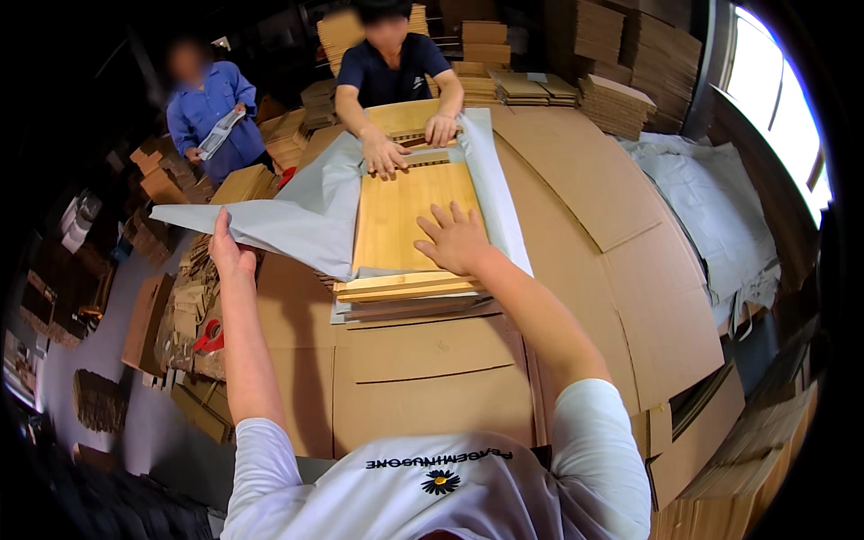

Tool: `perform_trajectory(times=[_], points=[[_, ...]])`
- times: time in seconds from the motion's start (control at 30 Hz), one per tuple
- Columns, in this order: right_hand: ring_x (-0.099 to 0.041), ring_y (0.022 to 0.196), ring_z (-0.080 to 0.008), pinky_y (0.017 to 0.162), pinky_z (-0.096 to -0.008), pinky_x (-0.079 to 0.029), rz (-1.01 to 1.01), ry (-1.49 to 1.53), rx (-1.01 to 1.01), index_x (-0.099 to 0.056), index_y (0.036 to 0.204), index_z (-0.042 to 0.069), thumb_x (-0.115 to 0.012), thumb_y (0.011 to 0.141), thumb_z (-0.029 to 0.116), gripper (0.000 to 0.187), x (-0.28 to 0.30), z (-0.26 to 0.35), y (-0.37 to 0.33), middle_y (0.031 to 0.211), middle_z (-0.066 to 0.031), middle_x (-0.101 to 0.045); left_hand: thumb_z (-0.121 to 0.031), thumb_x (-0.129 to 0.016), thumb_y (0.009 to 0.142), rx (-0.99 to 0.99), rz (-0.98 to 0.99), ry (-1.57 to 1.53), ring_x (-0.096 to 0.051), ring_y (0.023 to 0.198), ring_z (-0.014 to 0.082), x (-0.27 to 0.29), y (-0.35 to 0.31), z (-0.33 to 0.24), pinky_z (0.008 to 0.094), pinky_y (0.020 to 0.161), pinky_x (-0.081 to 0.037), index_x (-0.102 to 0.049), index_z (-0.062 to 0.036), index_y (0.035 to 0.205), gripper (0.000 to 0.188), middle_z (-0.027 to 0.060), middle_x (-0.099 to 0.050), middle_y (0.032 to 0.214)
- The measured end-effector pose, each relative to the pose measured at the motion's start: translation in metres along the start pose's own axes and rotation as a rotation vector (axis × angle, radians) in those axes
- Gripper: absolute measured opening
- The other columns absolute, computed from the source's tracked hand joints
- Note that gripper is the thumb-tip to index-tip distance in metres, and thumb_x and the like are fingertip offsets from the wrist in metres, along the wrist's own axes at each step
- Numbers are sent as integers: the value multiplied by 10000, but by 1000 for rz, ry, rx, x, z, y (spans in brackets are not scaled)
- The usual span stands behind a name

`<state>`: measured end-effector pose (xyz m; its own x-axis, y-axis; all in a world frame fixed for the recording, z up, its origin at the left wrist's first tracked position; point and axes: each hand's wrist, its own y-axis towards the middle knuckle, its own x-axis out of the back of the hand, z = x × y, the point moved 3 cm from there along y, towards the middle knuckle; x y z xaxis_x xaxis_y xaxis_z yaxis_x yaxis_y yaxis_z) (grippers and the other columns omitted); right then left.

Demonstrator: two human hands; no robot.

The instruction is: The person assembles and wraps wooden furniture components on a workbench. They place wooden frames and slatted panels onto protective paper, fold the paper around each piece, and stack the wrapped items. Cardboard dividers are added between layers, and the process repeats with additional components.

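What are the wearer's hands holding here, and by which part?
The left hand grips the thin grey wrapping sheet by its left edge, lifted. The right hand lies flat on the light wooden slatted board, gripping nothing.

Bright glare from window (778, 99) upper right; left side dim; fisheye bends edges, corners black; faces blurred.
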<state>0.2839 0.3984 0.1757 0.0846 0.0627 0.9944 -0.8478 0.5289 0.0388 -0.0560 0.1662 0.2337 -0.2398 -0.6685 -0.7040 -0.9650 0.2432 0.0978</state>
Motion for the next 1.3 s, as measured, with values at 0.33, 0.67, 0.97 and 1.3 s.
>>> perform_trajectory(times=[0.33,0.67,0.97,1.3], points=[[-172,1466,-412,1160,-605,-150,2,-53,14,-313,1528,228,-294,990,581,644,-2,0,2,1600,-108,-237,-131,-583,967,12,46,71,-642,1048,275,28,9,-5,424,843,-560,-533,57,1216,316,158,-620,1197],[-371,1363,-438,1073,-599,-292,-225,-51,85,-505,1418,212,-444,944,571,597,-12,-8,5,1497,-123,-428,-167,-579,978,29,37,38,-632,1069,271,26,19,8,420,895,-542,-539,54,1214,326,149,-624,1202],[-435,1304,-445,1010,-582,-364,-283,-27,112,-573,1356,186,-534,902,543,579,-7,-6,5,1436,-137,-499,-168,-540,1001,-6,63,40,-623,1077,288,16,18,3,439,905,-535,-509,74,1227,333,166,-605,1213],[-476,1265,-426,976,-545,-409,-96,-6,111,-612,1297,171,-534,898,540,549,17,0,9,1366,-165,-543,-206,-528,1016,0,156,-24,-595,1111,278,-1,2,-8,423,958,-500,-490,69,1245,360,160,-580,1244]])
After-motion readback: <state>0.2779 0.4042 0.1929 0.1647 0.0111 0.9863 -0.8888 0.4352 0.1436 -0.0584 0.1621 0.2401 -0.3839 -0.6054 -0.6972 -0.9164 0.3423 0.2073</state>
